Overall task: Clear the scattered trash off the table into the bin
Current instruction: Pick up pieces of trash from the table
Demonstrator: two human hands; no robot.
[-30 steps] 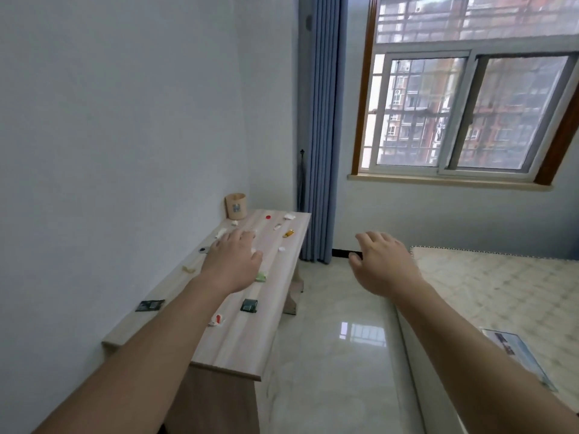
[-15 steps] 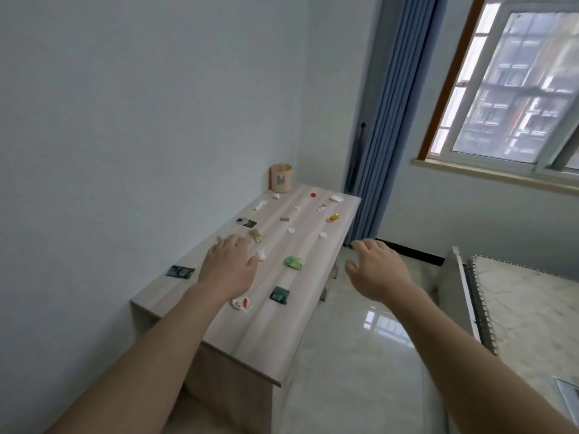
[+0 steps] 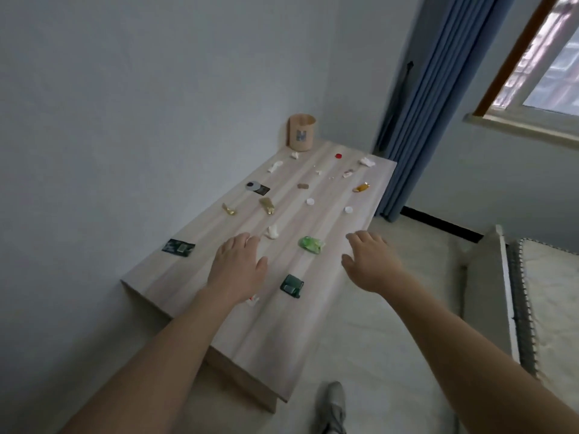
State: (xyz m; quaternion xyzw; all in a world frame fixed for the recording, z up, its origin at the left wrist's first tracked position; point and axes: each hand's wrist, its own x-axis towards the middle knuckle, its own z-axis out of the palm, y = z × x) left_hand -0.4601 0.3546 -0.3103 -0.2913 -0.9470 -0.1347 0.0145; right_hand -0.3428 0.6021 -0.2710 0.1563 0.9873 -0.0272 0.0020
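Note:
A long pale wooden table (image 3: 194,270) stands against the wall, strewn with several bits of trash. Among them are a light green wrapper (image 3: 310,244), a dark green packet (image 3: 292,286), another dark packet (image 3: 178,247), gold wrappers (image 3: 267,205), white caps (image 3: 310,201) and a red cap (image 3: 338,156). A small tan bin (image 3: 301,132) stands at the table's far left corner. My left hand (image 3: 238,267) hovers open, palm down, over the near half of the table, partly hiding a red and white scrap (image 3: 252,300). My right hand (image 3: 369,261) is open above the table's right edge, holding nothing.
A blue curtain (image 3: 419,104) hangs past the table's far end, with a window (image 3: 551,57) to its right. A mattress edge (image 3: 501,292) lies at the right across a strip of tiled floor (image 3: 376,339). My foot (image 3: 332,405) shows below.
The view has swung down and closer to the table. Both open hands now sit over its near half, and more of the trash is visible.

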